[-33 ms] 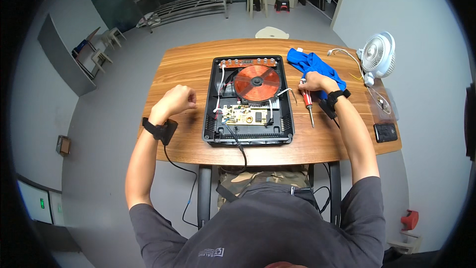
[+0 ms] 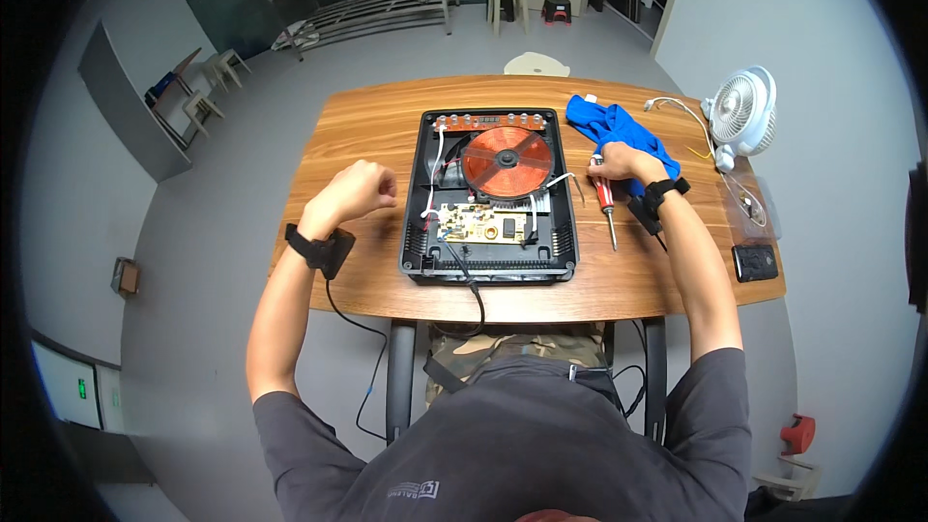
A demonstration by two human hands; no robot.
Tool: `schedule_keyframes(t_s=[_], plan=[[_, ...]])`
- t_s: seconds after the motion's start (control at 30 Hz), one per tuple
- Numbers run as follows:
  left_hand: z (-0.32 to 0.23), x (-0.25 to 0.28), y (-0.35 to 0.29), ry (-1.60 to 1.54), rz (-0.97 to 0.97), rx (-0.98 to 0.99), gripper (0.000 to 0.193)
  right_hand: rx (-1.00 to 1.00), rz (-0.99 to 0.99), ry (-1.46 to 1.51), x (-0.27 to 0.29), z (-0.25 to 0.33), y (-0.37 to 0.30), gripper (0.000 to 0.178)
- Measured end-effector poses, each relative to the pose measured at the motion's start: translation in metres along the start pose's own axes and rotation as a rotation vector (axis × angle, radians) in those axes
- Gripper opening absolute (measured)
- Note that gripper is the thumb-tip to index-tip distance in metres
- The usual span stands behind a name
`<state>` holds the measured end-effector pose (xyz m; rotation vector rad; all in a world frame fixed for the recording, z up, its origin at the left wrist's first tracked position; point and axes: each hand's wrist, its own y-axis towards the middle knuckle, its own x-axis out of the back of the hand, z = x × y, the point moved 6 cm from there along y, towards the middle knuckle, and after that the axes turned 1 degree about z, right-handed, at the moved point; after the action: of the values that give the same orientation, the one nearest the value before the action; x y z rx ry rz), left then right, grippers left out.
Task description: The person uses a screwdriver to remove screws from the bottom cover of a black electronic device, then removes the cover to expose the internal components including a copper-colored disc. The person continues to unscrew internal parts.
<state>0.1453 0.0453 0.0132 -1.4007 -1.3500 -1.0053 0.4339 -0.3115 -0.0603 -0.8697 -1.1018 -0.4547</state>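
An opened induction cooker base (image 2: 570, 256) lies on the wooden table in front of me. Inside it are a round copper coil (image 2: 488, 159), a yellowish circuit board (image 2: 462, 224) and, along the far edge, an orange strip board (image 2: 464, 123). My left hand (image 2: 360, 191) hovers just left of the black housing, fingers curled inward; whether anything is in them is hidden. To the right of the housing, my right hand (image 2: 623, 162) has its fingers closed on the handle end of a red-handled screwdriver (image 2: 606, 201), whose metal shaft points back toward me.
A crumpled blue cloth (image 2: 604, 118) lies beyond my right hand. Farther right are a white fan (image 2: 739, 111) with its cable, a clear plastic bag (image 2: 749, 205) and a black wallet-like object (image 2: 755, 263). A black cord (image 2: 478, 304) runs from the cooker over the table's near edge.
The whole view has shifted slightly. My left hand is a touch nearer the housing; my right hand stays at the screwdriver.
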Motion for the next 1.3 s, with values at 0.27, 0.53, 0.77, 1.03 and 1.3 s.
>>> schedule_keyframes(t_s=[0.27,0.53,0.77,1.03,1.3], plan=[[-0.052,-0.017,0.014,-0.012,0.015,-0.180,0.014,0.286,-0.334,-0.103,0.061,0.091,-0.043,0.035],[-0.051,-0.042,0.020,0.027,0.002,-0.182,0.012,0.856,-0.066,-0.226,-0.004,0.258,-0.063,0.026],[-0.047,-0.052,0.023,0.016,-0.027,-0.207,0.012,0.891,0.099,-0.344,-0.042,0.268,-0.043,0.035],[-0.047,-0.054,0.027,0.030,-0.061,-0.212,0.013,0.974,0.000,-0.332,-0.050,0.264,-0.035,0.040],[-0.045,-0.056,0.028,0.025,-0.037,-0.240,0.013,0.873,0.045,-0.354,-0.030,0.276,-0.058,0.041]])
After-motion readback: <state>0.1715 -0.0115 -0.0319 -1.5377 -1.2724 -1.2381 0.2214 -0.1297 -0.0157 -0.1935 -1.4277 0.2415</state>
